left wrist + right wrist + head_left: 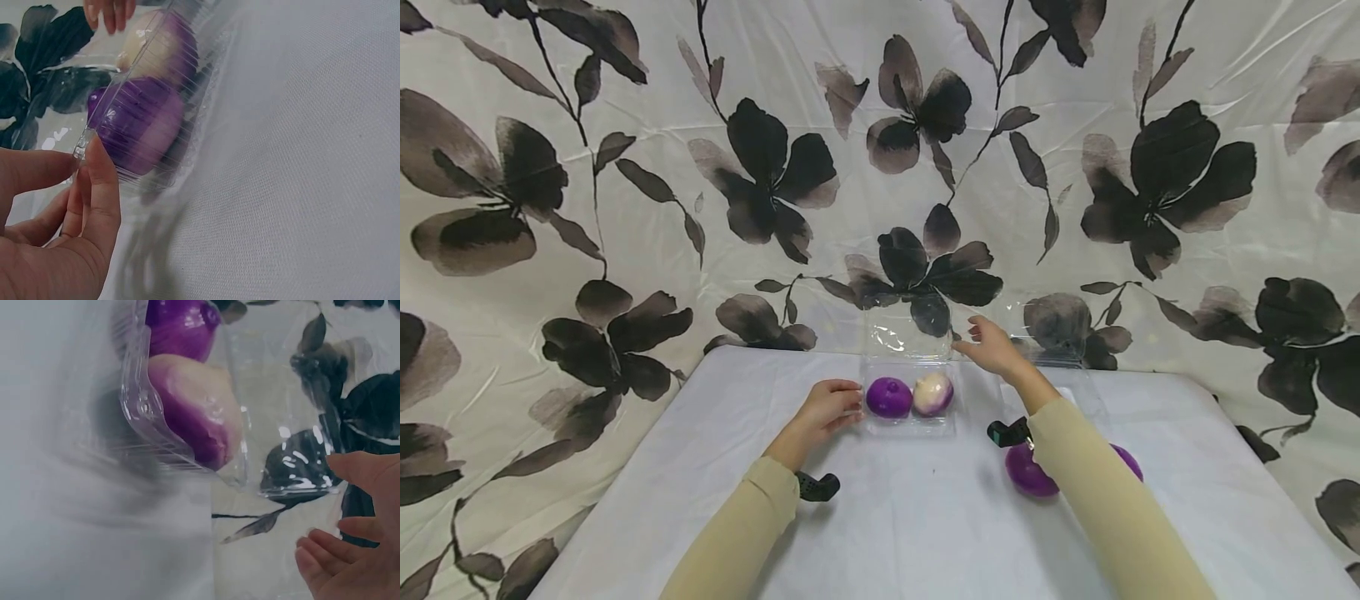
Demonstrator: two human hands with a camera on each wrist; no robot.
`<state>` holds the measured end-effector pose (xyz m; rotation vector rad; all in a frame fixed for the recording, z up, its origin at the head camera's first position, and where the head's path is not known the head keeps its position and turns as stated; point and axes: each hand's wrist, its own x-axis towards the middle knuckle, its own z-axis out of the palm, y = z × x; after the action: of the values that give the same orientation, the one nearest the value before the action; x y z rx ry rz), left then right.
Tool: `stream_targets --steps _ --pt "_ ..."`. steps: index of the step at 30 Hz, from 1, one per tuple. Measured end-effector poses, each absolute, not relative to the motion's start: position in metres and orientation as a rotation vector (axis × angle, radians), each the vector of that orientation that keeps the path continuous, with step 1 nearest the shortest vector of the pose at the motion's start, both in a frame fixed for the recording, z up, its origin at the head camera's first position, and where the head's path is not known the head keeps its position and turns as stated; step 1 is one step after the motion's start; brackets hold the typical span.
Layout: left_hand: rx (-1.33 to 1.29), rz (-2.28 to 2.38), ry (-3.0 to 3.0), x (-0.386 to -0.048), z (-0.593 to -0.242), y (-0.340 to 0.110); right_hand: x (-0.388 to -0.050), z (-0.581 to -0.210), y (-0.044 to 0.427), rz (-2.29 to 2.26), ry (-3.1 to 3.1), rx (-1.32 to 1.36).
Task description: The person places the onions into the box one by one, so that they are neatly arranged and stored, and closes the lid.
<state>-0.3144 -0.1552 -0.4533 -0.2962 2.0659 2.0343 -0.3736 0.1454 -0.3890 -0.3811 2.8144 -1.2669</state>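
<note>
Pale fabric (850, 200) with a dark floral print hangs behind and beside the white-covered table (917, 525).

Sleeves, one pair: long, pale yellow-beige, plain cloth. Left sleeve (726, 533): lightly creased, ending in a left cuff (779, 482) with a band-like edge; whether sewn or folded, cannot be told. Right sleeve (1116, 504): matching shade, smooth-surfaced, tapering to a right cuff (1047, 413).
Wrist cameras, two. Left wrist camera (820, 488): black housing, angled form, blunt rounded end. Right wrist camera (1009, 432): black housing, similar angled form, small teal-green patch at one end; bright spot beside the sleeve, too small to identify.
Left hand (827, 407): bare. Right hand (991, 346): bare, fingers (328, 550) included.
</note>
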Motion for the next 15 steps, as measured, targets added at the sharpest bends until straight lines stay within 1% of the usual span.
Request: stream_targets --steps 7,15 --pt "-0.314 2.042 2.067 -0.314 -0.456 -0.157 -0.385 -0.395 0.14 -1.436 2.695 -0.272" --pt "-0.32 2.023 2.087 -0.313 -0.454 -0.156 -0.392 -0.394 0.132 -1.553 2.62 -0.271"
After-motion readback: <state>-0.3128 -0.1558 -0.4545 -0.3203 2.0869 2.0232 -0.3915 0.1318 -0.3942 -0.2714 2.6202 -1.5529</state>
